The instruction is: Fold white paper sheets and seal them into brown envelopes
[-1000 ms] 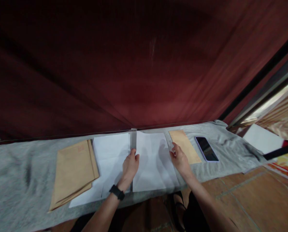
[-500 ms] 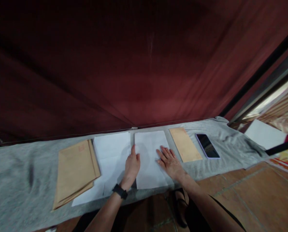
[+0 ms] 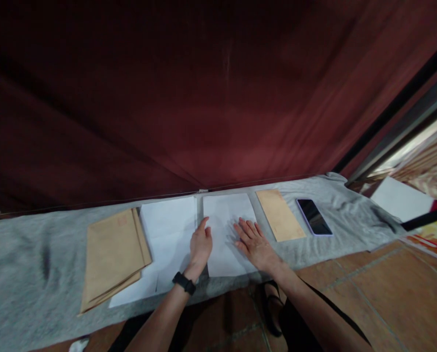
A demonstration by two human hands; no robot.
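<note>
A white sheet of paper [image 3: 228,208] lies lengthwise in front of me on a grey cloth. My right hand [image 3: 255,247] rests palm down on its right side, fingers spread. At the sheet's left edge, my left hand [image 3: 201,244] stands on its side with thumb and forefinger stretched out and apart; its other fingers are partly hidden. More white paper [image 3: 169,217] with crease lines lies to the left, partly under several brown envelopes [image 3: 112,249]. Right of the sheet is a single tan envelope [image 3: 280,215].
A phone [image 3: 314,217] in a light purple case lies beyond the tan envelope. The grey cloth [image 3: 16,264] covers a narrow long surface against a dark red curtain-like wall [image 3: 218,122]. Tiled floor [image 3: 380,288] lies below, with a white board-like object [image 3: 402,198] at the right.
The white sheet's near edge now sits slightly farther from me. My left forefinger tips more to the right. My right hand stays flat on the sheet; the view shifts slightly.
</note>
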